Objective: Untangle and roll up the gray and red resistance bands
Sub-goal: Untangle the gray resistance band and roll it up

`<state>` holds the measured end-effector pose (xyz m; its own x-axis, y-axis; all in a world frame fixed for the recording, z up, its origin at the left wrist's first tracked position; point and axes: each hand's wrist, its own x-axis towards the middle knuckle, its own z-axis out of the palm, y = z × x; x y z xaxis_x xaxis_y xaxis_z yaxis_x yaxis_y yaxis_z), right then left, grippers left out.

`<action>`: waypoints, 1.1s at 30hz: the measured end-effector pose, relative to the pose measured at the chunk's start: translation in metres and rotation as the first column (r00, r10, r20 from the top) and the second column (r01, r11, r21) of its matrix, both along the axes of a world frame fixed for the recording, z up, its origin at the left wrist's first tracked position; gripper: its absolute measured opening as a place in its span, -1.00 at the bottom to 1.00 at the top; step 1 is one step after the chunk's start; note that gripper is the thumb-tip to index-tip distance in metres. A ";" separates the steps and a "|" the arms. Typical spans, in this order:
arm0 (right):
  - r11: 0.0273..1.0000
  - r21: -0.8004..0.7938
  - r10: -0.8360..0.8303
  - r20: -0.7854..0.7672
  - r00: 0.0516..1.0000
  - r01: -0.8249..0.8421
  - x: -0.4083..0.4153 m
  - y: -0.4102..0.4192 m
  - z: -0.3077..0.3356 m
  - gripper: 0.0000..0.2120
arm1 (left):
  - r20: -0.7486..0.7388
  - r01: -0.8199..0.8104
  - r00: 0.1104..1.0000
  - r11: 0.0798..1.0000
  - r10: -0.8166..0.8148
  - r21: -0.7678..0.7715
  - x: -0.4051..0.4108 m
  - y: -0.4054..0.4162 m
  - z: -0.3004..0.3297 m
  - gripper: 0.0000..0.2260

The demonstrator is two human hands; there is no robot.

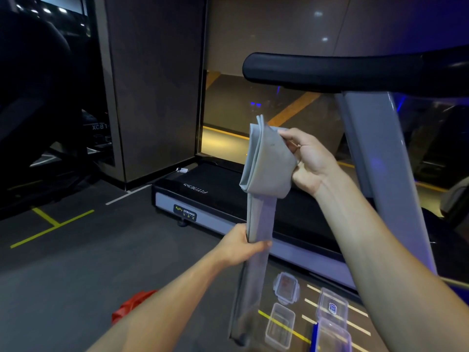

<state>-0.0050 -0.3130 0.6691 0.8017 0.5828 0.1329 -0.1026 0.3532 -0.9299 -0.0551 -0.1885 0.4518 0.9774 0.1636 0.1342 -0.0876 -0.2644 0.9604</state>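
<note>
Currently right hand [308, 161] pinches the folded top of the gray band [266, 168]; left hand [243, 246] clamps its hanging tail. Soft, limp, probably grippy: hold by edges. Red band [134, 306] on floor.

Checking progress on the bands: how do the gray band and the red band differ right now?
The gray band is held up in the air, partly folded at its top; the red band lies bunched on the floor. Both hands grip the gray band, left hand low, right hand high; neither touches the red band.
</note>
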 end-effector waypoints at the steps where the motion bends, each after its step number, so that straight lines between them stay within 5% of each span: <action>1: 1.000 -0.001 0.008 0.000 1.000 -0.008 0.000 0.001 0.000 -0.57 | -0.005 -0.001 1.000 1.000 0.001 0.006 0.001 0.000 0.000 -0.72; 5: 0.999 -0.016 0.028 0.024 0.999 -0.028 -0.003 0.005 0.001 -0.71 | -0.028 0.004 1.000 0.995 -0.007 -0.102 0.003 0.003 0.003 -0.70; 19: 0.999 -0.025 -0.035 0.039 0.999 0.036 0.006 0.003 0.004 -0.50 | -0.133 0.189 0.974 0.982 -0.185 0.021 -0.005 0.020 0.013 -0.66; 23: 0.999 -0.019 -0.031 0.054 0.998 0.032 -0.002 -0.015 0.006 -0.69 | -0.194 0.184 0.971 0.950 -0.137 0.251 0.001 0.029 0.016 -0.66; 27: 0.998 -0.054 0.040 0.089 0.995 -0.035 -0.024 -0.066 -0.013 -0.85 | -0.100 0.102 0.993 0.815 -0.054 0.570 0.008 0.051 0.025 -0.73; 30: 0.979 -0.148 0.146 0.048 0.988 -0.138 -0.042 -0.113 -0.058 -0.80 | -0.019 0.034 0.999 0.708 -0.029 0.705 0.005 0.070 0.044 -0.58; 33: 0.869 -0.402 0.288 -0.065 0.955 -0.289 -0.043 -0.145 -0.122 -0.62 | -0.031 0.011 0.999 0.624 0.021 0.781 0.003 0.082 0.056 -0.42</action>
